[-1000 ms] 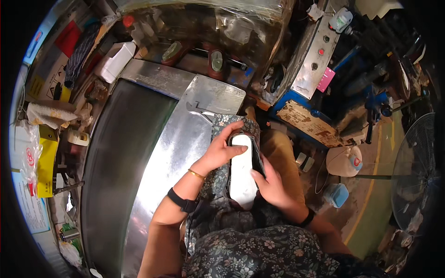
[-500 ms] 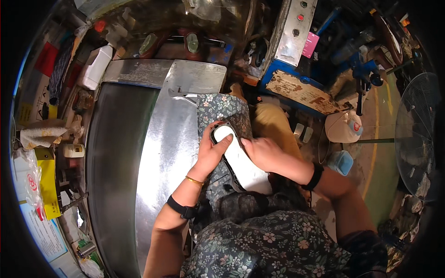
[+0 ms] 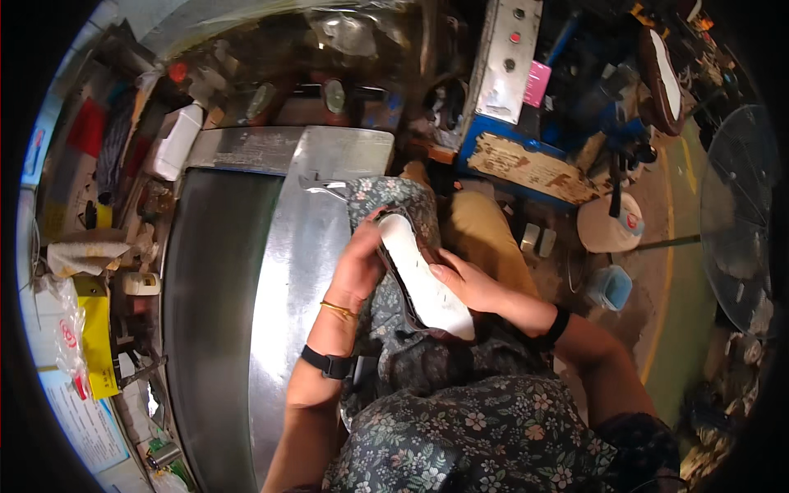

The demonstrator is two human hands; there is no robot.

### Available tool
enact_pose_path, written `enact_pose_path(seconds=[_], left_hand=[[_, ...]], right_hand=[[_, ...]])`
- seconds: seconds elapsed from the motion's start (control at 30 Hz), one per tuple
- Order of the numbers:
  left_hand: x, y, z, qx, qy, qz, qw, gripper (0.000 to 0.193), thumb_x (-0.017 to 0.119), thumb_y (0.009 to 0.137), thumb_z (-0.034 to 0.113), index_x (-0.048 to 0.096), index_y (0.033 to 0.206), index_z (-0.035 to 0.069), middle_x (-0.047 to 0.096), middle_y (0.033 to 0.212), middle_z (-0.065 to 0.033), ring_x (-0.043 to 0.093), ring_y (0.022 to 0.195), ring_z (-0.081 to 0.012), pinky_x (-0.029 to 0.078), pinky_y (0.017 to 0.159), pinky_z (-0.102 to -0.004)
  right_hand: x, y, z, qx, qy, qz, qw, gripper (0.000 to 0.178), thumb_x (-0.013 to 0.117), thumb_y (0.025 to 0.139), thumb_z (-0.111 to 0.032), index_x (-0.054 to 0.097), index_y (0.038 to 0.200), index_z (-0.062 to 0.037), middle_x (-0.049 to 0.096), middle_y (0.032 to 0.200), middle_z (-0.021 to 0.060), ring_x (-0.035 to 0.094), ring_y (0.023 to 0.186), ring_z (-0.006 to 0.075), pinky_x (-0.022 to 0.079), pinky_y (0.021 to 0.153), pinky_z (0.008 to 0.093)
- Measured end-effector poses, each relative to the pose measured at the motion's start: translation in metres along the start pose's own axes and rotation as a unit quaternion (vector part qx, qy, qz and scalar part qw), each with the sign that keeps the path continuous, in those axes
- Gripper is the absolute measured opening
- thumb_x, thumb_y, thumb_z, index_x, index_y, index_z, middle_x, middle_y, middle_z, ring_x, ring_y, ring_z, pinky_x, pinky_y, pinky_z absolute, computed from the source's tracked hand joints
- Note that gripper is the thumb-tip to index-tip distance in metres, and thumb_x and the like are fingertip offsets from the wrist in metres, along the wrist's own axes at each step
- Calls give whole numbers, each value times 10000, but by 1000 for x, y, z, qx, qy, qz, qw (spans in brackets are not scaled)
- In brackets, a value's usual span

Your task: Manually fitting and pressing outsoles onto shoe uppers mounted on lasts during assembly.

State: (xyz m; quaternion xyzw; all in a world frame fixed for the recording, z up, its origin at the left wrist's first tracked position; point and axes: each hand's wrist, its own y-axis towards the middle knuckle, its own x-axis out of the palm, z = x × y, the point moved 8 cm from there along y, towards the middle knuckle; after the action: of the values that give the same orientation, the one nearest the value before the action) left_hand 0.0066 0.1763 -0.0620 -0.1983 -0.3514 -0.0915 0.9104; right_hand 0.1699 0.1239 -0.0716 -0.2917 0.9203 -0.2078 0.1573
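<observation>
A shoe (image 3: pixel 423 283) lies sole side up over my lap, its long white bottom facing me and a dark brown upper showing round the rim. My left hand (image 3: pixel 359 256), a little smeared by motion, is closed at the left edge near the far, rounded end; its fingertips are partly hidden. On the right side, my right hand (image 3: pixel 472 283) grips the shoe with the thumb over the white bottom and the fingers out of sight underneath. A floral cloth (image 3: pixel 386 197) covers my leg below it.
To the left stands a metal-edged bench with a dark belt (image 3: pixel 218 329); a wrench (image 3: pixel 323 187) rests on its metal plate. A blue machine with a button panel (image 3: pixel 511 62) stands ahead right. Farther right are a white jug (image 3: pixel 610 223), a blue container (image 3: pixel 610 287) and a fan (image 3: pixel 740 222).
My left thumb has come off the white bottom, and that hand has shifted to the shoe's left edge. The right thumb now lies over the bottom. The view has tilted slightly.
</observation>
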Motion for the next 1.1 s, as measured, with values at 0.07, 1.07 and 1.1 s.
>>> enact_pose_path(seconds=[0.07,1.07,1.1], left_hand=[[-43,3,-16,44,-114,116,986,532,467,1007,366,463,1326,-59,598,1251,-138,557,1166,-231,410,1029,-348],[-9,-103,7,91,706,182,678,359,395,1002,368,601,981,75,674,792,-198,641,608,-401,517,569,-472],[-17,-108,-6,43,685,212,696,441,355,1014,426,581,994,48,663,781,-238,634,663,-441,512,636,-490]], right_hand=[[8,15,-16,-30,22,45,998,716,431,1003,-469,231,1483,23,540,1269,333,506,1242,432,402,1018,408],[45,26,-15,-174,37,135,975,626,380,1030,-310,143,1470,68,377,1402,342,394,1321,451,336,1081,412],[47,24,-10,-149,18,160,976,607,376,1032,-301,157,1472,55,413,1390,309,413,1312,427,338,1078,402]])
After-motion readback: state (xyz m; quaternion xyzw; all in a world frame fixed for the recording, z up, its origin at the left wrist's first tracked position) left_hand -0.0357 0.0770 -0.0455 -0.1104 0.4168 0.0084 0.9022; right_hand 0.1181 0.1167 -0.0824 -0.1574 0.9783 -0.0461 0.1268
